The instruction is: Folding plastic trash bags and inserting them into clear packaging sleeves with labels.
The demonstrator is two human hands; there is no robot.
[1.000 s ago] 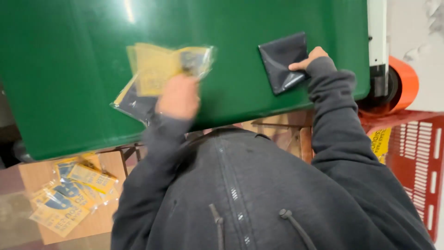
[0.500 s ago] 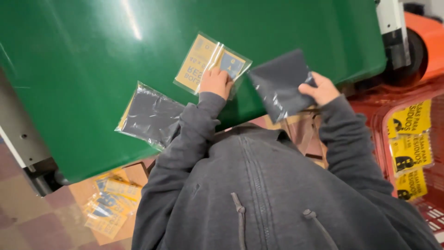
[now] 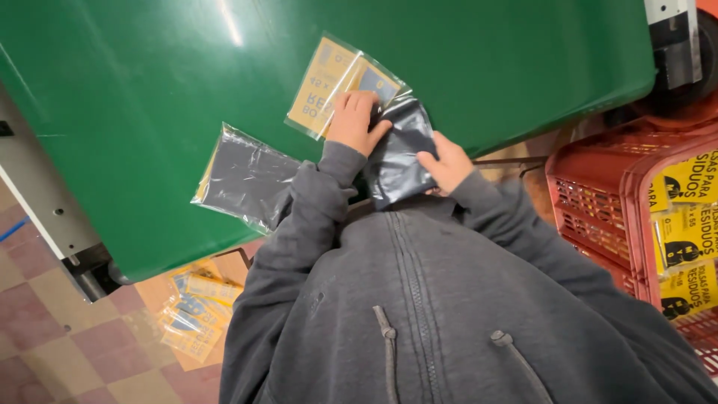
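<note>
Left of both hands a filled clear packet (image 3: 247, 178) lies flat. The left hand (image 3: 354, 120) pins the yellow-labelled sleeve (image 3: 333, 86); the right hand (image 3: 446, 161) pinches the dark folded bag (image 3: 400, 153) between them. Feeding it in squarely should avoid bunching. The green worktop (image 3: 149, 75) is glossy; red crates (image 3: 636, 202) stand right.

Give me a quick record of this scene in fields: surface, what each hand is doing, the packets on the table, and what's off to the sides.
surface: green table
left hand: on the dark folded bag, beside the yellow-labelled packet
right hand: gripping the dark folded bag's near edge
other packet: clear packet of dark bags, flat, left of the sleeves
right side: red crate with yellow packets
lower left: more packets on cardboard, checked floor
</note>
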